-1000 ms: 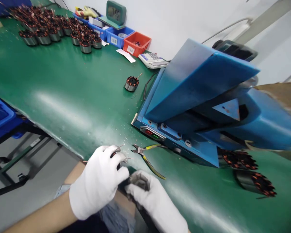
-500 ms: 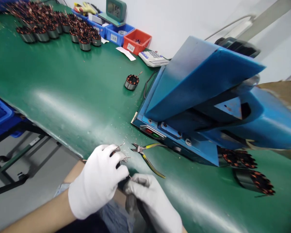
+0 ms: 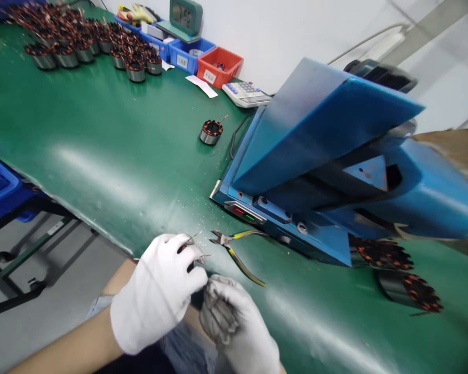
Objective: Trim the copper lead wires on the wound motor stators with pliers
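My left hand (image 3: pixel 161 291), in a white glove, is closed around a wound stator (image 3: pixel 185 246) at the table's front edge. Most of that part is hidden by the fingers; thin wire ends stick out past them. Against its near side, my right hand (image 3: pixel 237 322) has its grey-smudged glove fingers curled in. What those fingers hold, if anything, is hidden. A pair of side cutters (image 3: pixel 226 240) with yellow-and-black handles lies on the table just beyond both hands, jaws spread.
A blue machine (image 3: pixel 296 156) with red and green buttons stands at right. Two stators (image 3: pixel 409 291) lie beside it, and a single stator (image 3: pixel 211 132) sits behind its left corner. Many stators (image 3: pixel 66 54) crowd the far left. Bins (image 3: pixel 220 67) and a calculator (image 3: pixel 246 95) line the wall.
My right hand has rolled and its fingers have curled in; the long dark item seen under it before is no longer visible. My left hand stays nearly still.
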Motion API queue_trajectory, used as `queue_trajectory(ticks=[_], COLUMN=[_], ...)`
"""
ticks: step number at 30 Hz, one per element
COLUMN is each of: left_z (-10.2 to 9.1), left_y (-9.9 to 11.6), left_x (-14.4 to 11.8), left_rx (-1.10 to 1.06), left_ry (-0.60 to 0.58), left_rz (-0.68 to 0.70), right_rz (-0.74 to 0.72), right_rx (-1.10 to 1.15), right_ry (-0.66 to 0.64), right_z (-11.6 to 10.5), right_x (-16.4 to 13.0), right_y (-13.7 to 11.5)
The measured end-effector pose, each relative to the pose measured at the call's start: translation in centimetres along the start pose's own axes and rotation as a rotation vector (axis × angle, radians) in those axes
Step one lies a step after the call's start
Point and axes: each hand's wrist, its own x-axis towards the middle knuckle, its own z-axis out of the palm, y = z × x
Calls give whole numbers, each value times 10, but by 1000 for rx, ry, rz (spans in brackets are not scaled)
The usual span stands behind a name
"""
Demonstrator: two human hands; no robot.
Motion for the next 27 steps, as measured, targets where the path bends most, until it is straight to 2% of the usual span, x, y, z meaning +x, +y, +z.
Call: queue_trajectory(ticks=[2, 3, 4, 6, 7, 9, 11, 13, 16, 19, 20, 21, 25, 27], left_z=[1, 2, 4, 5, 5, 4, 3, 1, -1, -2, -2, -2, 0, 2], left_y=[-1, -1, -1, 0, 1, 2, 3, 4, 5, 6, 6, 7, 7, 7], left_x=[0, 0, 0, 0, -1, 0, 0, 1, 1, 1, 2, 2, 1, 1], left_rx=[-33, -48, -60, -82, -90, -99, -94, -99, -148, -183, -187, -189, -199, -196], left_ry=[-41, -42, -35, -6, -3, -9, -7, -5, -15, -3, 14, 32, 72, 68], left_rz=[-5, -8, -12, -21, -29, -51, -64, -65, -72, -101, -110, -115, -131, -140], right_rz=[-31, -126, -241, -544, -708, -933, -993, -939, -907, -971, -945, -880, -207, -69], right_rx=[37, -35, -212, -730, -999, -1457, -1768, -1904, -1783, -1598, -1529, -1446, -817, -681], right_ry=[23, 85, 193, 462, 523, 504, 500, 579, 671, 712, 701, 661, 210, 111], right_z=[-13, -22, -32, -50, -57, -66, -69, -72, -75, -71, -68, -63, -43, -36], right_x=[-5, -6, -6, 0, 6, 21, 36, 45, 46, 32, 25, 17, -16, -28], right_y=[-8, -13, -17, -23, -25, -27, -27, -26, -19, -6, -1, 3, 9, 7])
